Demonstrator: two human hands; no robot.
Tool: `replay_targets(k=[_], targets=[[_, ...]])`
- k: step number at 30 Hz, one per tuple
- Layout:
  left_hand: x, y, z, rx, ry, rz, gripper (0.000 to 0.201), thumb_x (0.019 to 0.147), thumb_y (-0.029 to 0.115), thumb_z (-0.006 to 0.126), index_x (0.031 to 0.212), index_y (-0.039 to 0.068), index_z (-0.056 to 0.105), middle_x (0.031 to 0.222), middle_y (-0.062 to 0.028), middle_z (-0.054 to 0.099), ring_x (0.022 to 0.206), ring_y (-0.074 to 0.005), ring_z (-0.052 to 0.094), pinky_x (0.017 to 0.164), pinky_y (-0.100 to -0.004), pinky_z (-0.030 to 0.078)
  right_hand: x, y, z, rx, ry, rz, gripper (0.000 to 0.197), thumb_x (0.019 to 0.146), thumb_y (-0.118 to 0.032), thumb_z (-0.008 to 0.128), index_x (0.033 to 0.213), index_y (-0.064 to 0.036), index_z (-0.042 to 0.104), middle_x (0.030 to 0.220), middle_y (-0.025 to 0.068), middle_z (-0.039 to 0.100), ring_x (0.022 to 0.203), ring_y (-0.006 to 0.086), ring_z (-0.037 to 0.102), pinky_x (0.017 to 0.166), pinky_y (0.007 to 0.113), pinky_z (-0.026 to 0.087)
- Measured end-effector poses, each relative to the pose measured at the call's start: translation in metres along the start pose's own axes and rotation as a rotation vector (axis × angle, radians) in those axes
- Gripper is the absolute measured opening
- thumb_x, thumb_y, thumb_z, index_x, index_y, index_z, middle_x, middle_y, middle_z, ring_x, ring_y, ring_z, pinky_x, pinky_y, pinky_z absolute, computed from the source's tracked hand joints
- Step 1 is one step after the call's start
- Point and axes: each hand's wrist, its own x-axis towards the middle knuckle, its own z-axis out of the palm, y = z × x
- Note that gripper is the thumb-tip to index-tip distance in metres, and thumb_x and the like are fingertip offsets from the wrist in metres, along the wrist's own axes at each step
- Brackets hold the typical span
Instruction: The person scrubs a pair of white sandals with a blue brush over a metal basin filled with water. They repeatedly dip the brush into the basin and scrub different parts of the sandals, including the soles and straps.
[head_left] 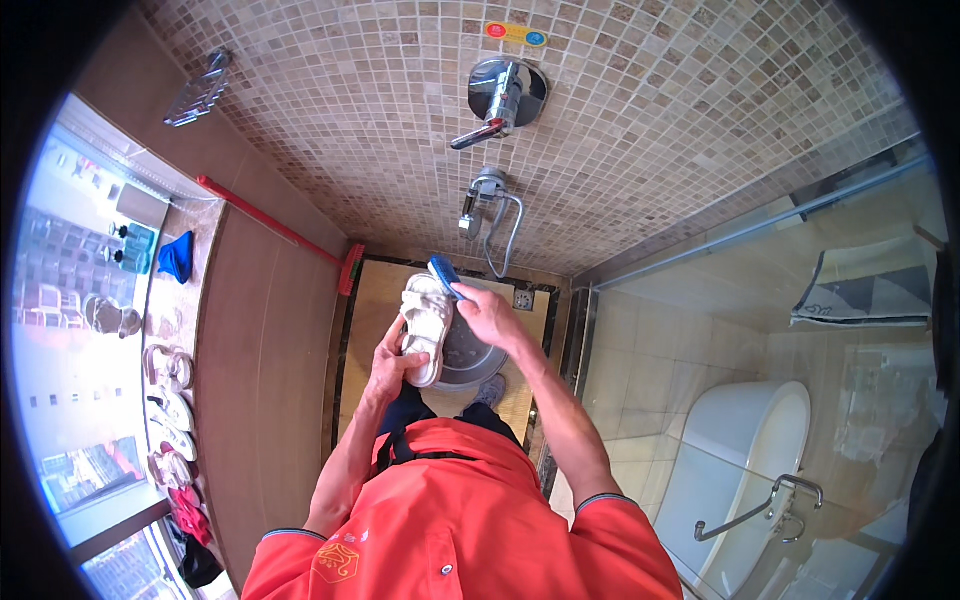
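A white strapped sandal [428, 322] is held up in front of me, its toe end pointing away. My left hand [390, 362] grips it near the heel, with the thumb over the footbed and the fingers around the side. In my right hand [487, 312] is a blue scrubbing brush [443, 272], held at the sandal's upper right edge by the toe straps. Whether the bristles touch the sandal I cannot tell. Below the sandal stands a round grey basin [478, 362], partly hidden by the sandal and my hands.
On the left ledge lie several shoes [170, 410] and a blue cloth [176, 257]. A red-handled broom [350, 268] leans at the left wall. Ahead are a mixer tap [502, 100] and a hand shower [470, 220]. A glass partition [640, 330] and bathtub [740, 480] are at right.
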Motion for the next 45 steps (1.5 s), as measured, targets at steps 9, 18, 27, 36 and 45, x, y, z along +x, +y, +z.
replay_targets(k=[9, 18, 27, 36, 45], targets=[[0.002, 0.013, 0.007, 0.920, 0.136, 0.166, 0.093, 0.072, -0.006, 0.079, 0.156, 0.011, 0.043, 0.118, -0.0139, 0.071, 0.108, -0.0265, 0.067, 0.096, -0.0378, 0.053, -0.002, -0.025, -0.012, -0.278, -0.052, -0.073, 0.043, 0.097, -0.015, 0.053, 0.138, -0.0074, 0.062, 0.094, 0.0282, 0.072, 0.081, 0.0378, 0.073, 0.076, 0.047, 0.058], [0.004, 0.009, 0.014, 1.321, 0.262, 0.278, 0.077, 0.074, 0.006, 0.082, 0.145, 0.018, 0.056, 0.106, -0.0161, 0.068, 0.102, -0.0359, 0.065, 0.087, -0.0453, 0.055, -0.029, -0.047, 0.021, -0.513, -0.091, -0.214, 0.036, 0.094, -0.012, 0.054, 0.128, -0.0053, 0.064, 0.074, 0.0275, 0.070, 0.070, 0.0462, 0.071, 0.064, 0.056, 0.059], [0.008, 0.010, 0.007, 1.254, 0.195, 0.182, 0.081, 0.071, 0.014, 0.086, 0.146, 0.016, 0.057, 0.111, -0.0165, 0.069, 0.105, -0.0338, 0.067, 0.094, -0.0422, 0.054, -0.008, 0.004, -0.008, -0.283, 0.064, -0.122, 0.038, 0.096, -0.016, 0.054, 0.131, -0.0141, 0.069, 0.076, 0.0235, 0.070, 0.068, 0.0380, 0.070, 0.064, 0.048, 0.055], [0.014, -0.005, -0.009, 0.384, 0.042, 0.054, 0.093, 0.067, -0.016, 0.076, 0.153, 0.000, 0.046, 0.114, -0.0085, 0.073, 0.101, -0.0160, 0.069, 0.093, -0.0316, 0.055, -0.017, 0.033, -0.024, 0.573, -0.167, 0.306, 0.047, 0.103, -0.024, 0.058, 0.148, -0.0141, 0.057, 0.068, -0.0070, 0.050, 0.053, 0.0032, 0.043, 0.047, 0.021, 0.037], [0.013, -0.006, 0.001, -0.024, 0.060, -0.030, 0.087, 0.075, -0.019, 0.070, 0.155, 0.003, 0.042, 0.118, -0.0109, 0.072, 0.101, -0.0214, 0.072, 0.089, -0.0363, 0.059, -0.050, 0.021, 0.018, 0.845, -0.046, 0.354, 0.053, 0.107, -0.024, 0.054, 0.158, -0.0145, 0.043, 0.069, -0.0088, 0.044, 0.051, 0.0005, 0.036, 0.043, 0.018, 0.028]])
